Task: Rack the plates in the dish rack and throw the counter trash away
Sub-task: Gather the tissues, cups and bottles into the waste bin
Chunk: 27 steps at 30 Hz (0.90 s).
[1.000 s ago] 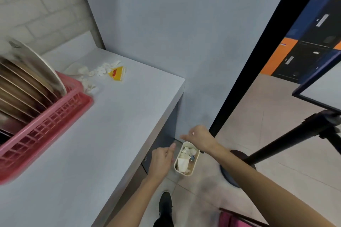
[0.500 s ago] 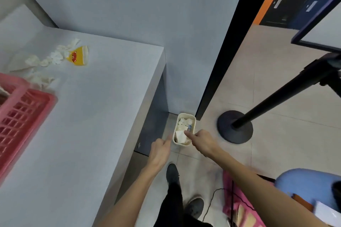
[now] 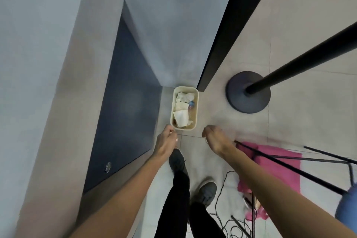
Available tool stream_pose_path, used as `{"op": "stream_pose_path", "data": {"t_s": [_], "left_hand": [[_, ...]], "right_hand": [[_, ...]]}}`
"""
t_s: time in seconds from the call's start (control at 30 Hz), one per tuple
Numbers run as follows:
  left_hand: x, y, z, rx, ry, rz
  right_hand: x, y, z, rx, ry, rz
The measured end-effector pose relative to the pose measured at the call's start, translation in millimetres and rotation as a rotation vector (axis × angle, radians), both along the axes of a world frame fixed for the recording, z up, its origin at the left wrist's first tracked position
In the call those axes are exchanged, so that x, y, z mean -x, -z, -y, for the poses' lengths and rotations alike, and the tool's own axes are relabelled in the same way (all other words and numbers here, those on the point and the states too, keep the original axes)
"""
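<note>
As I look straight down through the head camera, the trash bin (image 3: 195,117) sits on the floor, in the corner where the dark blue cabinet side (image 3: 125,112) meets the grey wall (image 3: 164,25). It is a small cream box with round corners, and it looks like smooth plastic. Its long side runs away from the person toward the wall, and its open top faces up at me. Inside it I see crumpled white paper (image 3: 184,97), 1 flatter folded white piece (image 3: 181,117) and a bit of something blue (image 3: 191,103).

Both arms reach down toward the near end of the bin. The left hand (image 3: 166,141) hangs just beside the bin's near left corner, with its fingers loosely bent, and I see nothing in it. The right hand (image 3: 214,138) hangs near the bin's right side, apart from it. Its fingers are loosely bent too and hold nothing that I can see.

On the left is the flat pale grey counter (image 3: 29,63). A black frame (image 3: 222,35) stands just to the right of the bin. Past it, a round black base (image 3: 239,100) holds a black pole (image 3: 299,60) on the beige floor tiles (image 3: 299,121). Something soft and pink (image 3: 270,162) lies under the right arm, and thin black cables (image 3: 229,226) curl near 2 grey shoes (image 3: 207,191).
</note>
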<state>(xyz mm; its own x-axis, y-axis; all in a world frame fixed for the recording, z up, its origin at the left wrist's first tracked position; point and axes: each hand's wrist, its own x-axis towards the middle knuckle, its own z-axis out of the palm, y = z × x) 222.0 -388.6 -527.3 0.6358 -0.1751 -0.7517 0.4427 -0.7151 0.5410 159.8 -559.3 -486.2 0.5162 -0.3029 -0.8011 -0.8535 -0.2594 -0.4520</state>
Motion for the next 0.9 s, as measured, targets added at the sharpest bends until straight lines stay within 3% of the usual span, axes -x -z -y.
{"op": "stream_pose_path", "data": {"t_s": [0.23, 0.47, 0.77, 0.9], "left_hand": [[-33, 134, 21, 0.063, -0.014, 0.015], [-49, 244, 26, 0.025, 0.051, 0.205], [-43, 280, 31, 0.045, 0.136, 0.277], [-31, 261, 24, -0.013, 0.142, 0.282]], "right_hand": [[-51, 134, 10, 0.08, -0.258, 0.013], [-57, 236, 6, 0.108, -0.245, 0.058], [-69, 276, 16, -0.052, -0.317, -0.051], [-60, 257, 20, 0.024, -0.355, -0.039]]}}
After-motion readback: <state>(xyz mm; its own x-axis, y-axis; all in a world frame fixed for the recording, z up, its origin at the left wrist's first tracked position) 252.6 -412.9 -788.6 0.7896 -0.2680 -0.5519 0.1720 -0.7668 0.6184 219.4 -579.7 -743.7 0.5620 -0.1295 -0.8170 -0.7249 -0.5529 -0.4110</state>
